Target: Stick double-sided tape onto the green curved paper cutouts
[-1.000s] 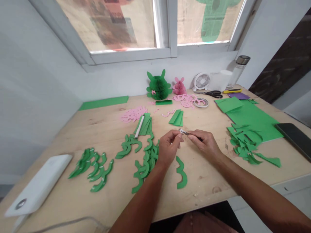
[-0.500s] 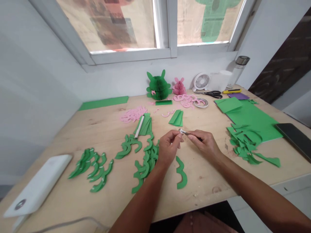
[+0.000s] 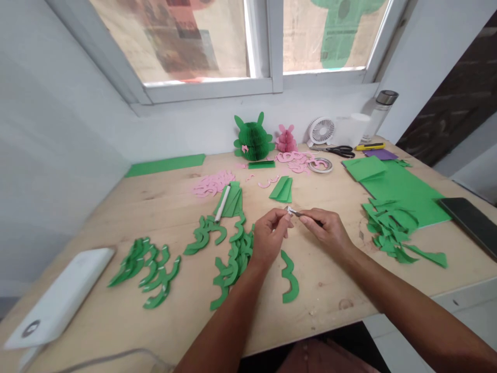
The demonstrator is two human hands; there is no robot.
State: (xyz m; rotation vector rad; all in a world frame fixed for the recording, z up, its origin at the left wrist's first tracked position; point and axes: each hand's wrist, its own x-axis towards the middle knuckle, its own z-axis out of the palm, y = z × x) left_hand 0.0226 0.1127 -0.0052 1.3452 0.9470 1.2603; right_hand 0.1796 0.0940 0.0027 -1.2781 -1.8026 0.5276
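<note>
My left hand (image 3: 272, 232) is closed in a pinch on a small white piece (image 3: 289, 209), too small to make out clearly. In my right hand (image 3: 325, 228) is a slim dark tool (image 3: 296, 213), its tip touching the white piece. A wavy green paper strip (image 3: 290, 282) lies on the table below my hands. Left of my left hand is a heap of similar green cutouts (image 3: 235, 261), and further left is another group with white marks (image 3: 155, 269). Folded green paper (image 3: 282, 189) sits just beyond my fingers.
A white pen (image 3: 222, 204) rests on green paper. Green scraps (image 3: 390, 228), a green sheet (image 3: 411, 191) and a dark phone (image 3: 468, 223) lie right. Scissors (image 3: 341, 151), a tape roll (image 3: 320, 165), a fan (image 3: 322, 130) and a bottle (image 3: 379, 116) stand or lie behind. A white device (image 3: 62, 295) is left.
</note>
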